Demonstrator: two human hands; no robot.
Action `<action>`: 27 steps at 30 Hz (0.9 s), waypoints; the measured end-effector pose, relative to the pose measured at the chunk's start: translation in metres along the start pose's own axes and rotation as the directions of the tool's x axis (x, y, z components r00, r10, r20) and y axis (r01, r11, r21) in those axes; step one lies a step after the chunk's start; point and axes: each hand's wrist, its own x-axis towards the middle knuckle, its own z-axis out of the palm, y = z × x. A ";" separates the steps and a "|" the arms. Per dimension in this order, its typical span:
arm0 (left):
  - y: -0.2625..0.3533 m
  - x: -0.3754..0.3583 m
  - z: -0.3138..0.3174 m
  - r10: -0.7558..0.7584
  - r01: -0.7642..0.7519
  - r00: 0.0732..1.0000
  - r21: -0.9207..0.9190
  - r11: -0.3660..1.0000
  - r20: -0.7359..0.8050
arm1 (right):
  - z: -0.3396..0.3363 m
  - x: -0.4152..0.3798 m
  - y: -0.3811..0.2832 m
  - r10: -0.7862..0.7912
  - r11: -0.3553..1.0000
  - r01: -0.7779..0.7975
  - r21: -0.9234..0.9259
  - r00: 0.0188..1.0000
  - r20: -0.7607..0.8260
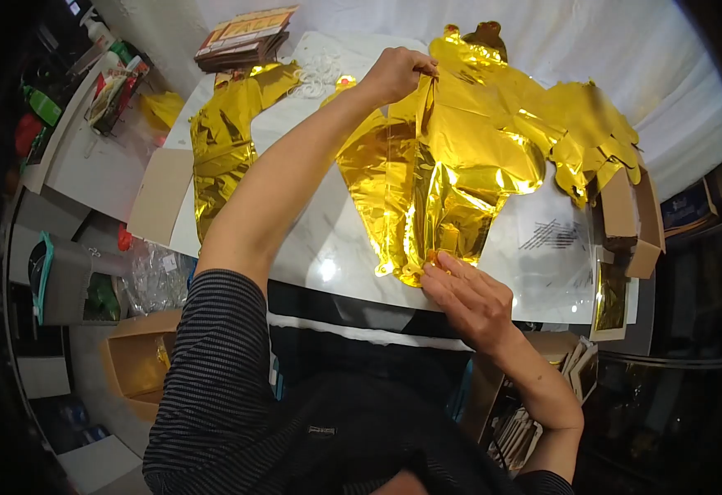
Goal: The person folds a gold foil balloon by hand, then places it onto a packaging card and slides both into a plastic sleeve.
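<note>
A flat, uninflated gold foil balloon [468, 132] lies partly folded on the white table, creased lengthwise. My left hand [398, 74] reaches across the table and pinches its far edge, fingers closed. At the near end, my right hand [470, 297] has its fingers together on the foil's lower edge, gripping it close to the table's front; the thumb is mostly hidden. Another gold foil piece [377, 157] lies under and beside the fold on the left. More flat gold foil [588, 124] is heaped to the right.
Gold foil [222, 153] lies at the table's left, near white string [320, 76] and stacked printed packets [245, 37]. Cardboard boxes stand at right [646, 219] and lower left [138, 359]. A clear printed bag [551, 247] lies on the white table [316, 223].
</note>
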 end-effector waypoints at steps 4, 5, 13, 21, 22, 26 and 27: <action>-0.012 -0.005 0.005 0.045 -0.056 0.995 0.119 0.991 0.086 | 0.018 -0.007 0.002 0.064 0.997 -0.063 0.048 0.998 -0.017; -0.017 -0.004 0.006 0.050 -0.062 0.993 0.115 0.991 0.105 | 0.021 -0.009 0.003 0.070 0.997 -0.069 0.034 0.997 -0.027; -0.020 -0.012 0.003 0.164 -0.181 0.968 0.077 0.980 0.189 | 0.028 -0.008 -0.002 0.117 0.993 -0.117 0.027 0.993 0.014; -0.011 -0.026 -0.011 0.157 -0.172 0.968 0.063 0.983 0.198 | 0.033 -0.008 -0.009 0.080 0.994 -0.080 0.079 0.997 0.008; -0.012 -0.028 -0.012 0.183 -0.201 0.958 0.062 0.978 0.220 | 0.034 -0.008 -0.010 0.076 0.993 -0.076 0.086 0.997 0.005; -0.014 -0.032 -0.014 0.195 -0.215 0.960 0.086 0.973 0.199 | 0.038 -0.008 -0.010 0.080 0.992 -0.081 0.099 0.997 0.017; -0.014 -0.032 -0.015 0.209 -0.229 0.955 0.075 0.971 0.209 | 0.039 -0.009 -0.010 0.078 0.992 -0.080 0.098 0.997 0.016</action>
